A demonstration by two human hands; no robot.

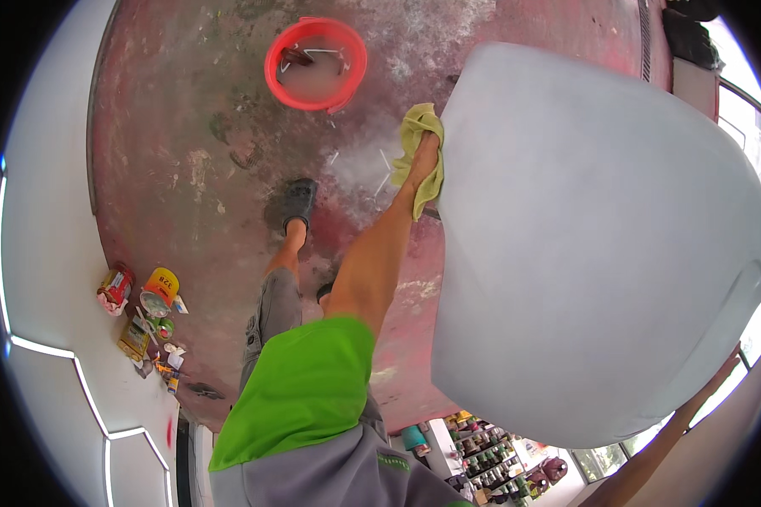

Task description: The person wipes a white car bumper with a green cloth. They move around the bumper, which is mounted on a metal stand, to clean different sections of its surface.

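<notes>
A large, smooth grey panel, shaped like a car hood, fills the right half of the view. At its left edge, my left hand is closed on a yellow-green cloth, pressed against the panel's rim. Part of the cloth hangs below the wrist, and the folds hide my fingertips. On the far right side, my right hand is by the panel's lower right edge. It seems to touch that edge, but its fingers are too small and edge-on to make out.
A red bucket of cloudy water stands on the stained floor, a dark object in it. Paint cans and small containers lie at left by the white wall. Shelves of bottles stand at the bottom. My dark shoe is below the bucket.
</notes>
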